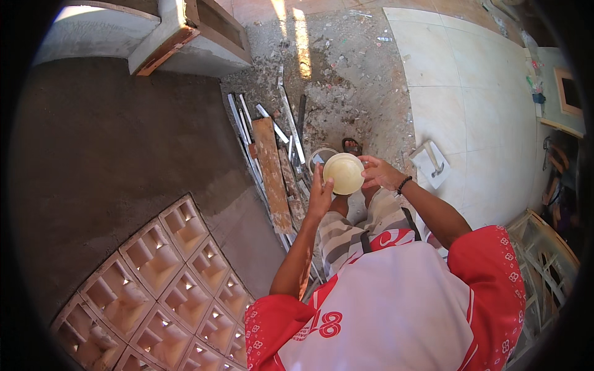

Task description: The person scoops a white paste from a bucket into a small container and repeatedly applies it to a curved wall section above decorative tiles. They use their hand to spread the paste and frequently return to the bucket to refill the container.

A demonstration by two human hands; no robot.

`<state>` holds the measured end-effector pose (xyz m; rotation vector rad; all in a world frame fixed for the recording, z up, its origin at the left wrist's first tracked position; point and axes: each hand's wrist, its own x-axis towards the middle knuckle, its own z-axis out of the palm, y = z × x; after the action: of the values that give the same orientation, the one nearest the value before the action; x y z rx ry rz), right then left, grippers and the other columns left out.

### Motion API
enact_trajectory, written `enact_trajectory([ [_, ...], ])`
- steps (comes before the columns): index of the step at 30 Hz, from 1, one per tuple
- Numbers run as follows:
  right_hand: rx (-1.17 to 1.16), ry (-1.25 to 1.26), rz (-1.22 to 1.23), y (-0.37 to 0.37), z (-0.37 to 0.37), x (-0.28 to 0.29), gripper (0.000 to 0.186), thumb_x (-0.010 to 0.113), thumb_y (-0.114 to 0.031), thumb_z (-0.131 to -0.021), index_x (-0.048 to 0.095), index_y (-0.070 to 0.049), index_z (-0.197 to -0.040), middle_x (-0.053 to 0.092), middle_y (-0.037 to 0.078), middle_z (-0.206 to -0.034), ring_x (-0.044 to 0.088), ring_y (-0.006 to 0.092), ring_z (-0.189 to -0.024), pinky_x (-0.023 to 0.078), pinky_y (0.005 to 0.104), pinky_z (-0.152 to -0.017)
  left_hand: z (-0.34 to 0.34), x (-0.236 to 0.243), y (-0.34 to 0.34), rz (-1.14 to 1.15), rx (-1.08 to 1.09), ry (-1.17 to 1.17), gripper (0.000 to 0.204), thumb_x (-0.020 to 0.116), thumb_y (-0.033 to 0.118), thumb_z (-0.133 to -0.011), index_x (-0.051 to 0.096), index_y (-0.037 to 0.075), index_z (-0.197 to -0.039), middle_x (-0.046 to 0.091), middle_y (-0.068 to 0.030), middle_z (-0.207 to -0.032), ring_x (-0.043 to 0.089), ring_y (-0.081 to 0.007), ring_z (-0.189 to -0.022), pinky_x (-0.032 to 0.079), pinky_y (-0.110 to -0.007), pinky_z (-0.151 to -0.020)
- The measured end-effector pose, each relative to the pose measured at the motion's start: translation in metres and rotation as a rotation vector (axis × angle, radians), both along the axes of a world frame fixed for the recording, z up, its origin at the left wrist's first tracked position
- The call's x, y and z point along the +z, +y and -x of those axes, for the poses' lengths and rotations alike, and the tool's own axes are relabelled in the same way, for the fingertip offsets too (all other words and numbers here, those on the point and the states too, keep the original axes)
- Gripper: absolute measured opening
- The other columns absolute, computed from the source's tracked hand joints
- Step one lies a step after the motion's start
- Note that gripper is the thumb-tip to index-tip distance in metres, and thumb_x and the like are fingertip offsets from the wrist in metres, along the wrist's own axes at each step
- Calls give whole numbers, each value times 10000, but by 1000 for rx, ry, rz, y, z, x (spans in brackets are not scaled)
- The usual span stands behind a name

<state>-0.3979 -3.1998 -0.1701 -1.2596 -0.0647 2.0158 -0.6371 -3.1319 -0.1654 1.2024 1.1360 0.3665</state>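
Note:
A round, pale-yellow bowl is held up in front of my legs, its hollow side facing me. My left hand grips its left side, with the thumb over the rim and the fingers behind. On the right edge, my right hand is closed around the rim, some fingertips hidden by the bowl. A dark beaded bracelet circles my right wrist. Just behind the bowl, partly covered, is a round bucket with something pale in it.
Wooden planks and metal strips lie left of my feet. A hammer rests on a loose white tile to the right, beside laid floor tiles. Openwork blocks stand lower left, by a grey plastered surface.

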Motion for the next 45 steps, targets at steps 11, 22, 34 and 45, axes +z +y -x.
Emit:
enact_trajectory([
  [11,167,-711,241,-56,-50,-109,659,735,-98,-722,495,-35,-1333,527,63,-984,581,125,-800,521,270,-669,128,-281,-58,502,199,616,783,638,306,-853,286,-30,-1465,429,-294,-1417,448,-376,-1313,343,-395,-1089],
  [22,679,-911,-238,-8,34,-234,699,782,-193,-732,482,-46,-1346,510,182,-1087,589,275,-947,507,357,-819,107,-439,-43,318,127,573,637,611,135,-874,356,-33,-1433,517,-274,-1347,526,-379,-1235,404,-401,-1032],
  [34,830,-1267,-276,22,132,-365,719,731,-225,-761,413,-41,-1379,429,271,-1158,534,462,-1014,487,489,-865,70,-408,-25,144,138,640,420,595,29,-865,553,-33,-1278,681,-237,-1028,689,-323,-905,519,-391,-798],
  [45,829,-1350,-143,17,126,-402,711,731,-270,-785,404,-48,-1376,434,299,-1184,533,489,-1058,512,485,-853,53,-388,-20,108,21,611,367,627,37,-852,583,-33,-1209,693,-240,-942,695,-355,-881,528,-413,-774],
])
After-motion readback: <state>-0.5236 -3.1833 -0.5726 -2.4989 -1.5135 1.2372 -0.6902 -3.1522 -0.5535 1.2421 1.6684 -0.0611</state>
